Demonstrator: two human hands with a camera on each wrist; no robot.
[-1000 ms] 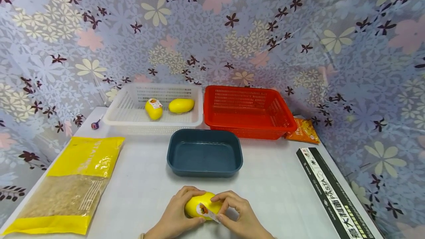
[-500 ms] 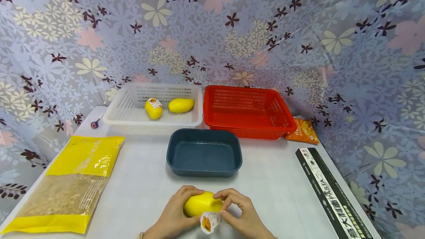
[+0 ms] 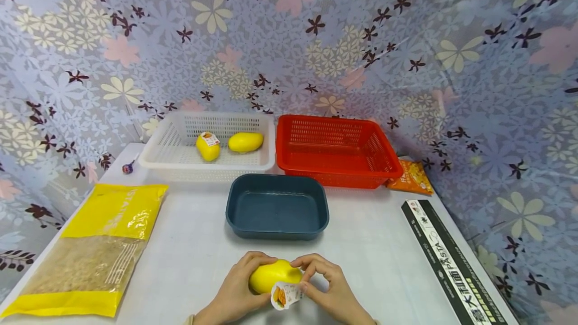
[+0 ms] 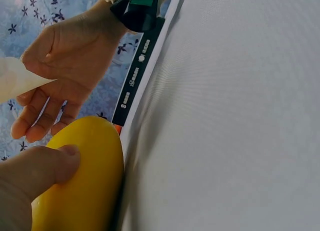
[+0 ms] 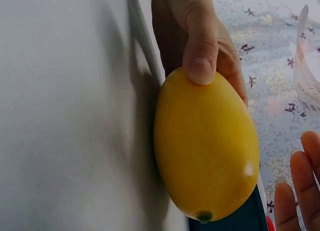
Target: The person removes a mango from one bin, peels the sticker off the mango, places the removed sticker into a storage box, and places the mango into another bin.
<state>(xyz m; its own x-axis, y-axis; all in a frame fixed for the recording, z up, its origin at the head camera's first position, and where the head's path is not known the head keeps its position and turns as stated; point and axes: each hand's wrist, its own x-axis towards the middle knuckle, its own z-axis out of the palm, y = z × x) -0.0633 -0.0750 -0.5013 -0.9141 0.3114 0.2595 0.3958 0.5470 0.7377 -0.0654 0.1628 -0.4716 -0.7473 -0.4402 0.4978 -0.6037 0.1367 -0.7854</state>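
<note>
My left hand (image 3: 241, 285) grips a smooth yellow mango (image 3: 271, 277) close over the front of the table, thumb pressed on its side. The left wrist view shows that thumb (image 4: 50, 168) on the mango (image 4: 95, 171). In the right wrist view the mango's (image 5: 205, 146) small dark green tip faces down. My right hand (image 3: 327, 287) pinches a white sticker (image 3: 285, 296) with a fruit picture between thumb and forefinger. Printed letters show on the sticker (image 5: 306, 81) in the right wrist view, where it hangs apart from the mango's bare skin. The other right fingers (image 5: 302, 176) are spread.
Beyond my hands stands a dark blue tray (image 3: 277, 234). Behind it are a white basket (image 3: 207, 168) with two mangoes, one stickered, and a red basket (image 3: 334, 180). A yellow bag (image 3: 90, 250) lies left, with a lollipop (image 3: 128, 168). A pasta box (image 3: 451, 265) and orange packet (image 3: 412, 178) lie right.
The sticker, partly on the mango a second ago, has come off and now hangs from my right fingers in front of it. Both hands have barely moved.
</note>
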